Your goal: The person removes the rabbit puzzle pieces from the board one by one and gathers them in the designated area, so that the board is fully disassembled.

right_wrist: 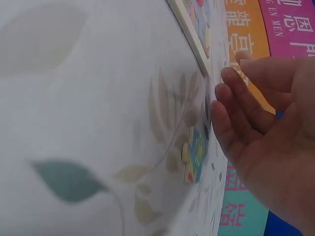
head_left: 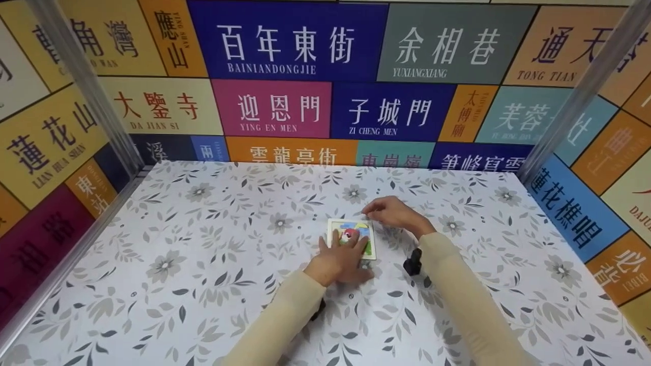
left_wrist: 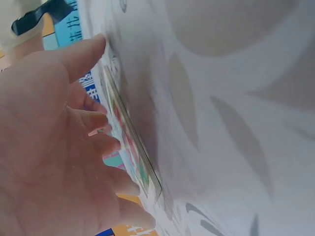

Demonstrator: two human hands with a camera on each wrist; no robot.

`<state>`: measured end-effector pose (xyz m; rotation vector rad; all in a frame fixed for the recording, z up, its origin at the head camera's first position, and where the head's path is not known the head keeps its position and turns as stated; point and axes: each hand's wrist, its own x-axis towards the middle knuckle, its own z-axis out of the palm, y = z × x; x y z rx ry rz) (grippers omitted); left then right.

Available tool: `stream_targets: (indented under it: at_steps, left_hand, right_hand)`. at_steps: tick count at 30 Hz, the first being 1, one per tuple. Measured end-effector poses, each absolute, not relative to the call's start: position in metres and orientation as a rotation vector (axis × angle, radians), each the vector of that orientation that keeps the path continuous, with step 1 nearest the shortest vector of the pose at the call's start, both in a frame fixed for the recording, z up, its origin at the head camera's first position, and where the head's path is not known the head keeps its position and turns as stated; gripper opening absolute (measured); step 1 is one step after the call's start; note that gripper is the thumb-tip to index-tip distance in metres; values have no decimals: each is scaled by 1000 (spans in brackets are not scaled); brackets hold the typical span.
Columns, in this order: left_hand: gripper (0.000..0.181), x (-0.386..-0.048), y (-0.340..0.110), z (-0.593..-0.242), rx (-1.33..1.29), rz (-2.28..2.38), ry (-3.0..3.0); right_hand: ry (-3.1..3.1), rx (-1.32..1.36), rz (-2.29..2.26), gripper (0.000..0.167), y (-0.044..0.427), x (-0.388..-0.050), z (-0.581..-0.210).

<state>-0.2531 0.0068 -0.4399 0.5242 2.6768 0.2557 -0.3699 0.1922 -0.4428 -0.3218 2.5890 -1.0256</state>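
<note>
My left hand (head_left: 339, 262): fingers spread wide over the puzzle board (head_left: 374, 251); whether touching it, I cannot tell. Board: pale rim, coloured picture, flat on the leaf-patterned table (head_left: 203, 290), about midway between the table's left and right edges. My right hand (head_left: 395, 213): empty, fingers loosely bent, just beside the board's far right corner. Loose puzzle piece (right_wrist: 195, 155): on the table, near my right hand.

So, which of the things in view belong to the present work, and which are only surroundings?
Likely the work:
- picture board, under the left grip
- loose jigsaw piece, near the right grip

Only surroundings:
- flowered table cover
- sign-patterned wall
- black device by the right sleeve
</note>
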Motion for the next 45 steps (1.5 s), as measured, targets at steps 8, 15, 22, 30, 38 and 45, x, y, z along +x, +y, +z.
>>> stream_targets:
  at_steps: [8,15,22,30,38,45]
  left_hand:
    - [81,-256,13,-444,563,235,2698]
    - [82,-256,15,-447,581,207,2734]
    - [83,-256,17,-449,565,157,2748]
    - [82,-254,16,-446,563,192,2747]
    - [83,-256,14,-449,583,265,2718]
    - [84,-257,13,-449,588,270,2708]
  right_hand:
    - [2566,-389,-1005,28,184,-371,-443]
    - [2542,-357,-1005,29,184,-375,-445]
    - [2513,-431,-1008,31,179,-378,-446]
    - [2487,-517,-975,32,175,-377,-443]
    - [2469,-540,-960,34,173,-379,-444]
    - [2429,-627,-927,35,170,-381,-443]
